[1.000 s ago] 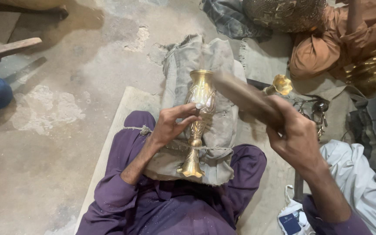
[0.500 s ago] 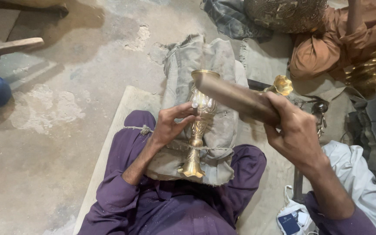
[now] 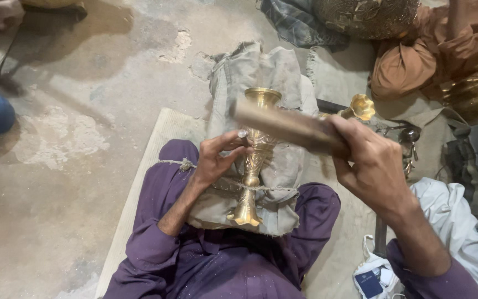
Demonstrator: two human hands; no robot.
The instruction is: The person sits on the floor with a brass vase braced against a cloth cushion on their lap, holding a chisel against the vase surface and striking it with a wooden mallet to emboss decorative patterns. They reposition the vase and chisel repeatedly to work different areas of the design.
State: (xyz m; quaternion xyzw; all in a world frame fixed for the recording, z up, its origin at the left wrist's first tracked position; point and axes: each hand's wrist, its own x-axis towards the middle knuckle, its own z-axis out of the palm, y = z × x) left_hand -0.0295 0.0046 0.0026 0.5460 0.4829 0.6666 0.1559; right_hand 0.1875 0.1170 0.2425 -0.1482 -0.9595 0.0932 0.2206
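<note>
On the grey cloth pad (image 3: 283,72) across the lap, brass vase (image 3: 255,155) lay lengthwise, mouth pointing away, inside not visible. Left hand (image 3: 217,158) pinched its neck; right hand (image 3: 369,163) clamped a wooden mallet (image 3: 283,124) above it.

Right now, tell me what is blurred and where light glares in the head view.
Head view: the wooden mallet in the right hand is smeared by motion blur; the brass vase, steadied by the left hand, is sharp, with soft sheen on its rim; the concrete floor is evenly lit, with a shadow top left.
</note>
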